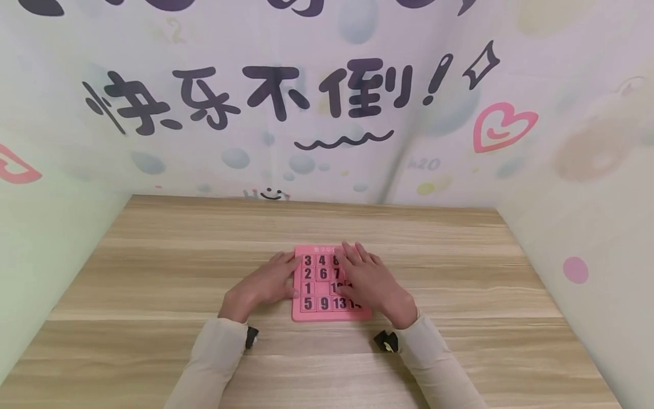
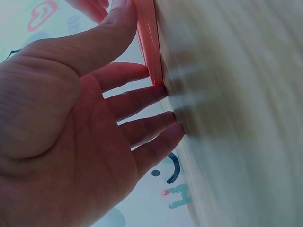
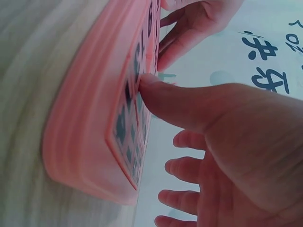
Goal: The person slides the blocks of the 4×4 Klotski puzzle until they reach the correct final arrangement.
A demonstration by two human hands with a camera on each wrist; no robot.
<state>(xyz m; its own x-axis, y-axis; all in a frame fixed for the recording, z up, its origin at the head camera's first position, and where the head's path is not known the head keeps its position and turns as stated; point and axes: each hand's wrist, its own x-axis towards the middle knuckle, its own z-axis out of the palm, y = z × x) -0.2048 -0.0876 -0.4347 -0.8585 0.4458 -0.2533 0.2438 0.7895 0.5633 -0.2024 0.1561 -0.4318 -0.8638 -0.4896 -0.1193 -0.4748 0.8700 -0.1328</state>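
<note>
A pink number slide puzzle point(image 1: 331, 316) lies flat on the wooden table, its tiles bearing black numerals. One square slot point(image 1: 322, 288) shows no tile, right of the 1 and below the 6. My left hand point(image 1: 268, 279) rests at the puzzle's left edge; in the left wrist view its fingers point(image 2: 137, 101) are spread and fairly straight, the tips by the puzzle's side. Over the right part of the board is my right hand point(image 1: 375, 286), hiding several tiles. Its thumb point(image 3: 184, 101) touches a tile on the face, while the other fingers extend above the board.
The wooden table point(image 1: 179, 244) runs back to a printed white backdrop point(image 1: 327, 170) with dark lettering. Pale side walls point(image 1: 577, 227) border it left and right. Dark wrist straps point(image 1: 386, 341) show at both cuffs.
</note>
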